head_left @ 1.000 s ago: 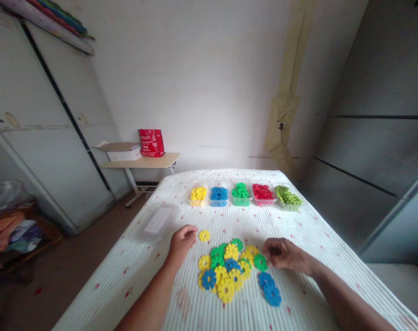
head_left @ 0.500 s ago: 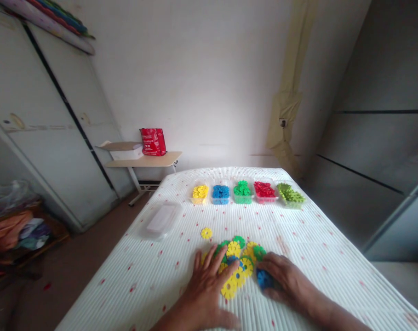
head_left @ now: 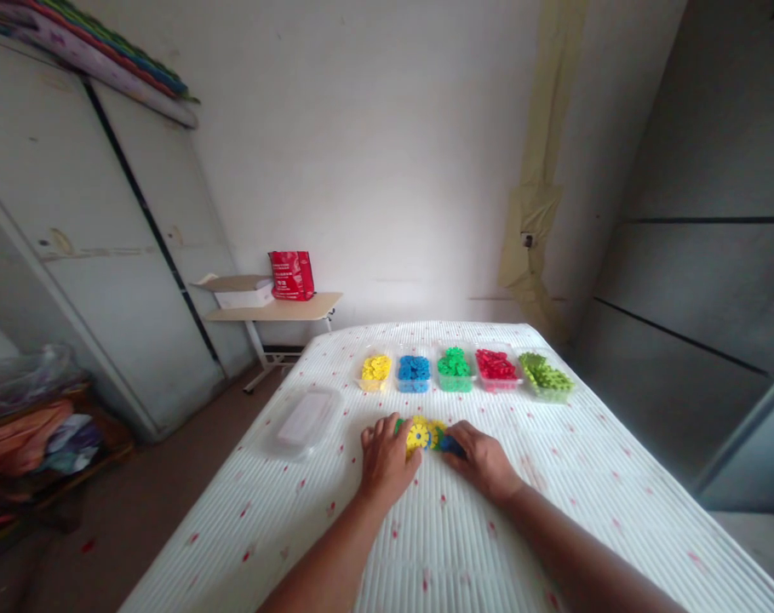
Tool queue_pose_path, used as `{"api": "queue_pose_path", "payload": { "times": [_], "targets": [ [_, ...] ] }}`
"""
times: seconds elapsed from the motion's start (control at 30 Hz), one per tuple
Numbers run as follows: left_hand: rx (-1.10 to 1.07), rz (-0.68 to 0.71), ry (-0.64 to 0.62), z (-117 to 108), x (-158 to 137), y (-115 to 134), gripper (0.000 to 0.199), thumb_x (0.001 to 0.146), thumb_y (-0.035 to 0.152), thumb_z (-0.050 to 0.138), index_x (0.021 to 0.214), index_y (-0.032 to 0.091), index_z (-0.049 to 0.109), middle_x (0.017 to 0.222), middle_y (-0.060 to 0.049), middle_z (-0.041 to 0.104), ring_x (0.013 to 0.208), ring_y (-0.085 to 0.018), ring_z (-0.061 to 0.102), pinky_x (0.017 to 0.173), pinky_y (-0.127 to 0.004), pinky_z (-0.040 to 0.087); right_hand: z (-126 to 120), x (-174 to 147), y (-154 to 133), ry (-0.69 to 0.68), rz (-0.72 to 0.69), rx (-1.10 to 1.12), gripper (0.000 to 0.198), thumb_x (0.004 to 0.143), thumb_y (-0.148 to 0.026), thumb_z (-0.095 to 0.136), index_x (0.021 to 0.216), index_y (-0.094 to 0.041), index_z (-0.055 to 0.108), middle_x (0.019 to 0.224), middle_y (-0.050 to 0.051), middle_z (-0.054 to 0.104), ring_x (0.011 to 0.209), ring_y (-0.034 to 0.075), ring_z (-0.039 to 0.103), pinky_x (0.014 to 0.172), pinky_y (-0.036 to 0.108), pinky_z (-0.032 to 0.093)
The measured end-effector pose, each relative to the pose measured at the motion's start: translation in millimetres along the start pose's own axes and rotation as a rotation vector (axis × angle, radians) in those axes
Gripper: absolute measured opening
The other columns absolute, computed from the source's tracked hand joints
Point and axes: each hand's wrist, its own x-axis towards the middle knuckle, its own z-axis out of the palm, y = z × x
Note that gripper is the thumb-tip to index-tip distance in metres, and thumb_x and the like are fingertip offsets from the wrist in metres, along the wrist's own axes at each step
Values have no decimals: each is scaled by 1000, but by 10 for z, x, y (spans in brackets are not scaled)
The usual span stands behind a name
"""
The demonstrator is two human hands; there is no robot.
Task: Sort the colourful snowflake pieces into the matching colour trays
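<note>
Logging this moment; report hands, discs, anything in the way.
Left hand, right hand: flanking, touching notched plastic discs. Discs bunched, partly hidden; yellow, green, blue showing. Nothing seen in the way.

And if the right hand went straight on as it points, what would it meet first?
The right hand would first meet the blue piece it seems to touch, then probably the yellow pieces; depth is unclear.

Two bare forearms, left (head_left: 332,545) and right (head_left: 571,545), slant forward and inward. The bare left hand (head_left: 390,455) arches palm-down, its thumb parted from the bent fingers; the bare right hand (head_left: 485,460), apart from it, points inward with curled fingers.
</note>
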Motion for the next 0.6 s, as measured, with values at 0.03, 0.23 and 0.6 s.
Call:
{"api": "queue_pose_path", "payload": {
  "times": [0.03,0.23,0.6],
  "targets": [
    [-39,-11,20,13,12,-42,40,73,29,58,112,26,57,121,-7,55,111,-26,48,94,-45,33,-30,-18,-10,-13,-3,11,19,81,-29,50,94,-18,59,90,6,61,77,16,61,67,25,47],
    [-449,-161,232,81,18,-438,27,72,27,53,96,20,64,102,-6,65,99,-22,56,91,-37,41,-200,-188,62,109,48,176,30,89,-37,37,86,-18,60,81,5,63,72,15,60,66,24,45],
    [-635,-373,354,54,18,-666,26,69,33,51,83,17,66,87,-8,69,83,-21,63,72,-33,50,-113,-154,398,156,283,43,32,84,-26,37,105,-18,59,107,9,61,83,17,62,76,29,47]
  ]
}}
